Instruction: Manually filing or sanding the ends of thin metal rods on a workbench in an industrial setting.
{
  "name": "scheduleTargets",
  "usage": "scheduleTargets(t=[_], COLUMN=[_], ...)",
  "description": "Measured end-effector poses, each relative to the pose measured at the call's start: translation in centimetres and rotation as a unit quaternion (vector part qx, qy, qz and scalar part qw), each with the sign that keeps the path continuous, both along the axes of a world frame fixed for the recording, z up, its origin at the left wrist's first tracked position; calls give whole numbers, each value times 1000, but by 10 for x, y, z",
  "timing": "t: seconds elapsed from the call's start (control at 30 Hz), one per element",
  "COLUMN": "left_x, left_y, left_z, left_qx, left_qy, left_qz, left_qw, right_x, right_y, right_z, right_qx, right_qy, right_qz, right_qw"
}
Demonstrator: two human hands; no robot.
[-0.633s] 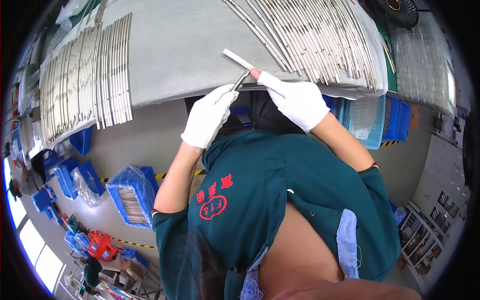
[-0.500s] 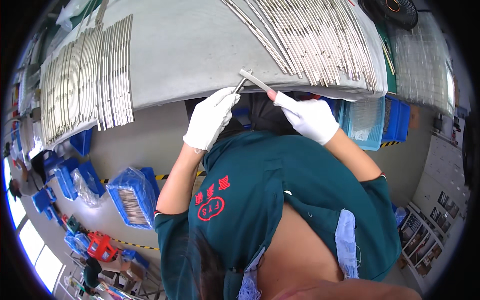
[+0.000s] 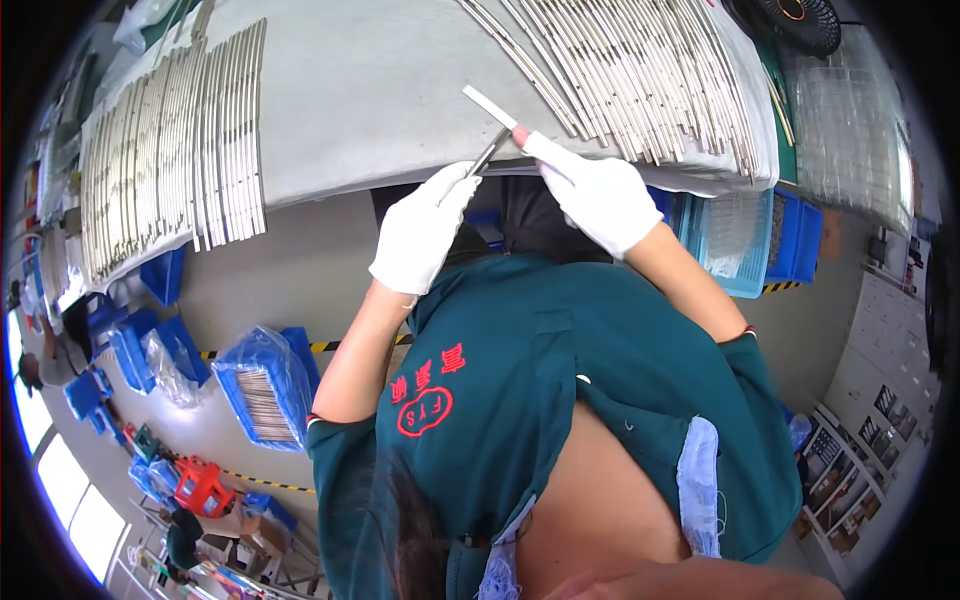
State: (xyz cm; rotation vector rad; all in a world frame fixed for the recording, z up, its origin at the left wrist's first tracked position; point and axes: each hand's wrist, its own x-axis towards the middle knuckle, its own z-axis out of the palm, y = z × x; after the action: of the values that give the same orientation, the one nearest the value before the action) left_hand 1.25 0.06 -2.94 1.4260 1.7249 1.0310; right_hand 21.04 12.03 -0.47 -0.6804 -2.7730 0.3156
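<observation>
My left hand, in a white glove, is closed around a slim metal rod that slants up and to the right over the table's near edge. A flat white strip is pinched in my right hand, also gloved, with a bare fingertip showing. The strip crosses close by the rod's far tip and points away to the upper left. Whether strip and rod touch I cannot tell. Most of the rod's near end is hidden inside my left glove.
A grey-covered table lies ahead. Metal rods stand in a row at its left, and more rods at its right. A black fan sits at the far right. Blue bins are on the floor left, others under the table's right.
My right hand has moved left and a little away from me. The strip now reaches farther over the table, past the rod's tip. My left hand has barely moved.
</observation>
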Motion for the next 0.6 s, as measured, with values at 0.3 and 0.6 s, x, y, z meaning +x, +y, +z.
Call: scheduleTargets(t=[0.3,0.6], left_x=[4,-3], left_y=[14,13], left_z=[38,34], left_qx=[-252,-253], left_qy=[-412,-421], left_qz=[143,132], left_qw=[864,861], right_x=[22,-8], right_y=[-16,-8], right_z=[7,9], right_qx=[-118,-47], right_qy=[-123,-80], right_qz=[-61,-16], right_qw=[983,996])
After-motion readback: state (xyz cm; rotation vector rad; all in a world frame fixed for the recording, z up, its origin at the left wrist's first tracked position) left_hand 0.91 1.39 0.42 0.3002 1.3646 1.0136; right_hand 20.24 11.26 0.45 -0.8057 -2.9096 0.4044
